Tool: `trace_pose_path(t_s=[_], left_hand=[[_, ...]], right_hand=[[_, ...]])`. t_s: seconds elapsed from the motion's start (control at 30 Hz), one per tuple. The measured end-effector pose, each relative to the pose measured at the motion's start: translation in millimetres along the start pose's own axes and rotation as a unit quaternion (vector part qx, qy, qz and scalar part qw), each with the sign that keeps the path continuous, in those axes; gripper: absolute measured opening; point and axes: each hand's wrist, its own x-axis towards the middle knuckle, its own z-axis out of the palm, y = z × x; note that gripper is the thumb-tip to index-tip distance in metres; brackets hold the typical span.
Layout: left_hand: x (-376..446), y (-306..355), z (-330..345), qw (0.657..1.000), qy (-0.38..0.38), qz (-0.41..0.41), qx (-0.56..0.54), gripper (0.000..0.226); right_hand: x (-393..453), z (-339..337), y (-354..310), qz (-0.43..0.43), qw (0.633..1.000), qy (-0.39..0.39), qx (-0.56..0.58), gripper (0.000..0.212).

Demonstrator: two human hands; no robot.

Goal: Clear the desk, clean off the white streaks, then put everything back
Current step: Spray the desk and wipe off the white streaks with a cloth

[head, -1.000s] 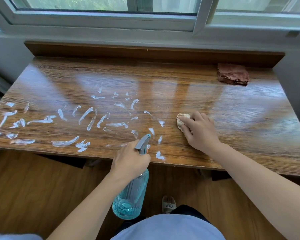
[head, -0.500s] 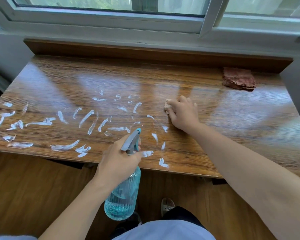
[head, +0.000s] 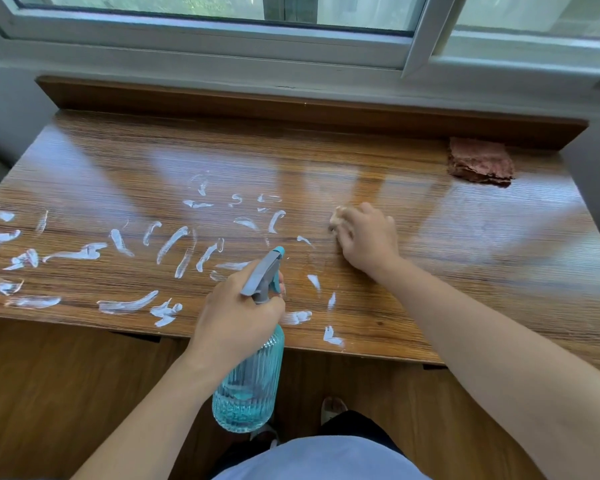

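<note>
Wiping streaks (head: pixel 174 244) — right hand (head: pixel 368 237) grips, probably, a rag (head: pixel 336 216); left hand (head: pixel 236 313) holds bottle (head: pixel 246 386) — next, spray left.

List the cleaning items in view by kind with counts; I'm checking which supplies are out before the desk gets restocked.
Spray bottles: 1, the blue spray bottle held by the left hand
Cloths: 2, the pale cloth under the right hand and the brown cloth lying at the desk's far right
Total: 3

bare forearms, pale blue top, dark trousers, light shoe
</note>
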Motion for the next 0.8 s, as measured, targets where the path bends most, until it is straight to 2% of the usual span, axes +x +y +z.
trace_pose_path(t_s=[0.1,0.17,0.23,0.33,0.43,0.5,0.6,0.67,0.73,0.8], left_hand=[[4.6,1.0,-1.3,1.000,-0.001,0.002,-0.008,0.022],[6.7,0.8,-2.2,1.000,-0.001,-0.001,-0.015,0.023],[7.2,0.3,-3.7,1.000,0.001,-0.002,-0.013,0.024],[6.8,-0.3,-6.7,1.000,0.004,-0.001,-0.019,0.021],[6.4,-1.9,-8.1,1.000,0.006,-0.004,-0.017,0.020],[6.2,-4.0,-8.3,1.000,0.012,-0.002,-0.016,0.020],[5.4,-6.7,-8.0,1.000,0.010,0.000,-0.018,0.020],[5.4,-9.0,-7.8,1.000,0.008,-0.004,-0.021,0.022],[5.6,-11.5,-8.2,1.000,0.006,-0.010,-0.026,0.023],[5.6,-13.1,-8.4,1.000,0.005,-0.012,-0.028,0.024]], right_hand=[[-56.7,-2.8,2.3,-0.176,0.982,-0.056,0.028,0.027],[-69.6,-4.9,13.8,-0.219,0.972,-0.080,0.012,0.025],[-48.7,-5.4,17.9,-0.194,0.978,-0.066,-0.030,0.025],[5.6,-2.6,5.4,-0.085,0.995,-0.005,-0.058,0.026],[36.6,5.0,-14.4,0.007,0.998,-0.001,-0.055,0.030],[28.9,10.1,-26.2,-0.014,0.999,-0.001,-0.035,0.030],[-12.4,13.3,-24.6,-0.191,0.981,-0.029,-0.007,0.031],[-31.8,9.0,-10.8,-0.270,0.960,-0.070,-0.008,0.028],[-23.2,6.4,-3.8,-0.263,0.962,-0.062,-0.031,0.025],[5.0,9.3,-10.2,-0.170,0.984,-0.016,-0.047,0.027]])
